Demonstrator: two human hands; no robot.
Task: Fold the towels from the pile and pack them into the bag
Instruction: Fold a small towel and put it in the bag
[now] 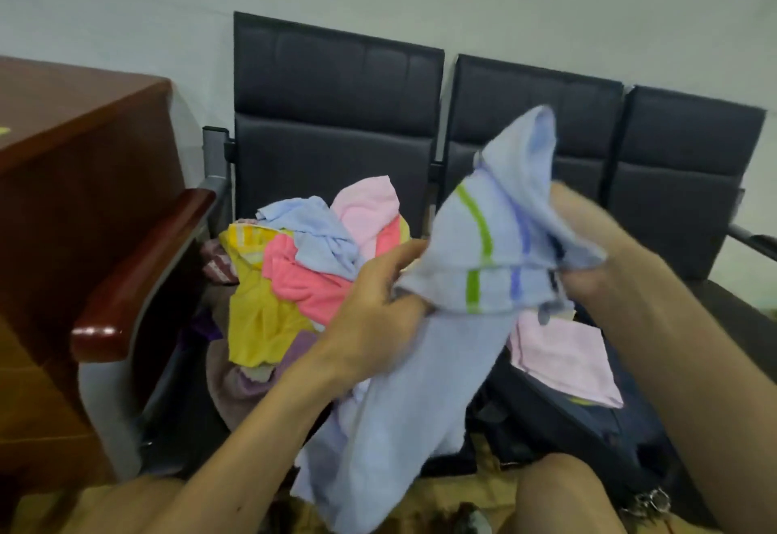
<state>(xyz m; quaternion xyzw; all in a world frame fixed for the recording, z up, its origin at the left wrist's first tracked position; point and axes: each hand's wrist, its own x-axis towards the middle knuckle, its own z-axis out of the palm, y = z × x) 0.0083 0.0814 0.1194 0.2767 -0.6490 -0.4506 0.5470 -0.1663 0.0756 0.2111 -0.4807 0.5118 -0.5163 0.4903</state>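
- The left hand (378, 302) grips the light blue towel (475, 239) at its left edge, fingers curled round a bunch of the cloth.
- The right hand (588, 281) pinches the same towel at its right edge. Cloth covers part of the hand and it is blurred, so the exact finger placement cannot be told.
- The towel is held up in the air between the two hands, in the middle of the scene. It has a green stripe and a blue stripe across it. Its upper part stands up in a loose peak and its lower part hangs down towards the near edge.
- The pile of towels (302, 264) lies on the left seat, beyond the left hand: yellow, coral, pink and pale blue pieces crumpled together.
- The dark bag (588, 428) sits to the near right, below the right forearm, with a folded pink towel (563, 361) lying flat at its top.
- A row of dark padded chairs (336, 83) stands against the far wall.
- A reddish wooden armrest (138, 273) and a wooden desk (63, 134) are at the left.
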